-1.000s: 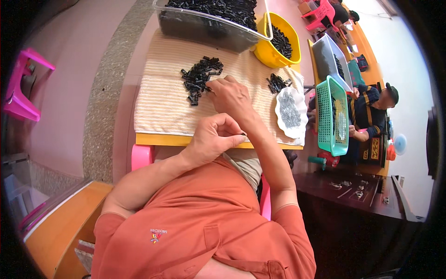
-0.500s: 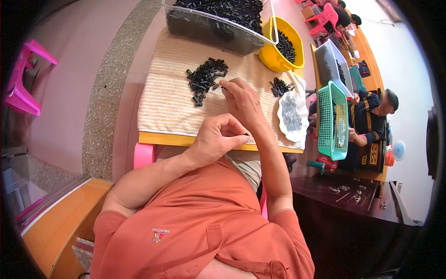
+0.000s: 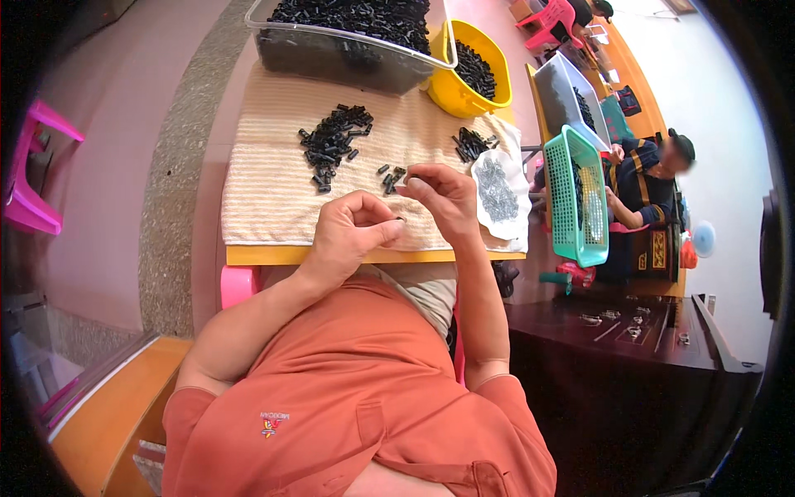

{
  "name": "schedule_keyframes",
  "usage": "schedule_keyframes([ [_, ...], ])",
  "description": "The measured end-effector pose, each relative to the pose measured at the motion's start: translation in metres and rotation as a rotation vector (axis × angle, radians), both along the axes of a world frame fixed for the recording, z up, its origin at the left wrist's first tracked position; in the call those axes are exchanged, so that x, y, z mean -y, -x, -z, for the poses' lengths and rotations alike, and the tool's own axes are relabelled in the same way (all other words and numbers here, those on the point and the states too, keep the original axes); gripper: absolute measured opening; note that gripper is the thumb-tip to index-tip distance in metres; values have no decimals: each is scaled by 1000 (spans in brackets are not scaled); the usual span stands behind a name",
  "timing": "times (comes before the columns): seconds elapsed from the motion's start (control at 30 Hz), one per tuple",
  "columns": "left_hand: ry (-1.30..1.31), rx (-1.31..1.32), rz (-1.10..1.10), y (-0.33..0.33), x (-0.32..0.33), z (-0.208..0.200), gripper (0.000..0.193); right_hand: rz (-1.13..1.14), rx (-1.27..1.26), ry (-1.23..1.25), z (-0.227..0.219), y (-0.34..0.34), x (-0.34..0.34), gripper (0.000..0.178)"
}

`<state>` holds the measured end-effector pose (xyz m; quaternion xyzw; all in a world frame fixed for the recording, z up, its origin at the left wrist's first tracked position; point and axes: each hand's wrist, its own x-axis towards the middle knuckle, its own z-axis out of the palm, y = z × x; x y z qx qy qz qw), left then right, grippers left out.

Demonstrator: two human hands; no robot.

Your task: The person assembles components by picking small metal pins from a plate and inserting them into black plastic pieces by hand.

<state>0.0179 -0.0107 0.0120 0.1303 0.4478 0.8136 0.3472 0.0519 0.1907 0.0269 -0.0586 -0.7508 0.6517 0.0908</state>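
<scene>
My left hand (image 3: 349, 236) is closed in a pinch over the towel's near edge, with a small black tube piece (image 3: 400, 219) between thumb and forefinger. Close to its right, my right hand (image 3: 447, 203) also pinches; what sits at its fingertips is too small to make out. Just beyond those fingertips lies a little group of black tube pieces (image 3: 389, 177). A larger heap of black tube pieces (image 3: 330, 142) is farther left on the striped towel (image 3: 265, 166). To the right of my right hand stands a white scalloped dish (image 3: 515, 222) of tiny, shiny, clear-looking parts.
At the table's far side stand a clear bin (image 3: 331, 62) and a yellow tub (image 3: 454, 95), both holding black pieces. Another small black pile (image 3: 474, 146) lies beyond the dish. Rightward are a green basket (image 3: 556, 199), a grey-white bin (image 3: 559, 95) and a seated person (image 3: 650, 182).
My right hand has drawn back from the large heap toward my left hand. Several black pieces now lie apart from that heap. The whole view has shifted slightly.
</scene>
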Motion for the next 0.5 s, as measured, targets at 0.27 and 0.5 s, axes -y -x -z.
schedule_keyframes([
  [0.27,13,17,-11,1,-1,2,10,22,40,212,-5,-18,-4,13],
  [0.5,30,-10,-12,2,-1,5,11,35,-2,214,-3,-25,-2,13],
])
